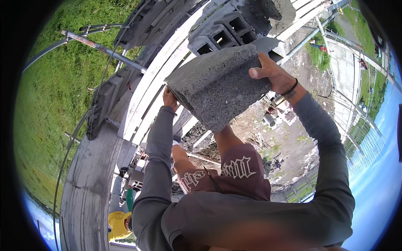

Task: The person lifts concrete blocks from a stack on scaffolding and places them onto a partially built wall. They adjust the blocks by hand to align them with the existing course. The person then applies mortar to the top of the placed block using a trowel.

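Observation:
A grey concrete block (pixel 222 88) is held up in front of me between both hands, tilted. My left hand (pixel 169 99) grips its left end, with most of the fingers hidden behind the block. My right hand (pixel 273 76) is closed on the right end, its thumb lying along the near face and a dark band round the wrist. Just beyond the held block, several hollow concrete blocks (pixel 225 37) with square openings sit together on pale planks (pixel 155 69).
Wet grey mortar (pixel 281 13) lies beyond the stacked blocks. A concrete wall (pixel 88 178) runs along my left, with a scaffold pipe (pixel 104 51) above the grass. Gaps between planks show the ground far below. A person in yellow (pixel 119 226) is at lower left.

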Action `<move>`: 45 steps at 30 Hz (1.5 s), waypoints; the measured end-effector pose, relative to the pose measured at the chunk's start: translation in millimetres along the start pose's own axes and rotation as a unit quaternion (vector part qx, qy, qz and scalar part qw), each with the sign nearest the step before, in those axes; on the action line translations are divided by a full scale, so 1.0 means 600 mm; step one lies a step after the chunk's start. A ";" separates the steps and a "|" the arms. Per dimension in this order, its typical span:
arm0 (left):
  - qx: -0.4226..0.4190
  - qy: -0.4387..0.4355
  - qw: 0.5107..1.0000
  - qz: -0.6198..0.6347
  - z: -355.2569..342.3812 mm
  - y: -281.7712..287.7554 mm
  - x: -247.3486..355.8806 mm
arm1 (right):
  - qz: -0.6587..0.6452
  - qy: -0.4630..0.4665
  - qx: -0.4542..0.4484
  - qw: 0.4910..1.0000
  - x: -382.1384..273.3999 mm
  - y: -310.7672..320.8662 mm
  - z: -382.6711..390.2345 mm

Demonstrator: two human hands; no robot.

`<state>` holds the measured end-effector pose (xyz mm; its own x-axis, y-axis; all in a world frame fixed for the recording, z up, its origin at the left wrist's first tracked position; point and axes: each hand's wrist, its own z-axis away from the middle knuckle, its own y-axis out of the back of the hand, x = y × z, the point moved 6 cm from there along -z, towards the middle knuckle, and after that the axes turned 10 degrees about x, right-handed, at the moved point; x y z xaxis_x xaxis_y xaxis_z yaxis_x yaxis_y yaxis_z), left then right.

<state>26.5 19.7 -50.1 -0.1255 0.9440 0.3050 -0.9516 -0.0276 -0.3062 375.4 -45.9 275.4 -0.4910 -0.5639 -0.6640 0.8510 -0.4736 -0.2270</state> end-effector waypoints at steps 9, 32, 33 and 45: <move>0.260 -0.060 0.949 -0.168 -0.042 -0.091 -0.051 | 0.043 -0.148 0.067 0.986 0.135 0.349 -0.301; 0.281 -0.113 0.831 -0.467 0.019 -0.323 -0.067 | -0.023 -0.190 0.285 0.939 0.211 0.621 -0.397; 0.230 -0.081 0.865 -0.439 0.016 -0.318 -0.089 | -0.032 -0.164 0.267 0.949 0.200 0.610 -0.391; 0.309 -0.091 0.946 0.035 0.264 0.279 -0.086 | 0.196 0.134 0.077 0.968 0.210 -0.252 -0.329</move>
<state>-170.7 -85.6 25.7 -0.1864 0.8624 0.4707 -0.9143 -0.3276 0.2381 221.4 88.3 85.4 -0.0523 -0.5347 -0.8434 0.9145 -0.3649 0.1747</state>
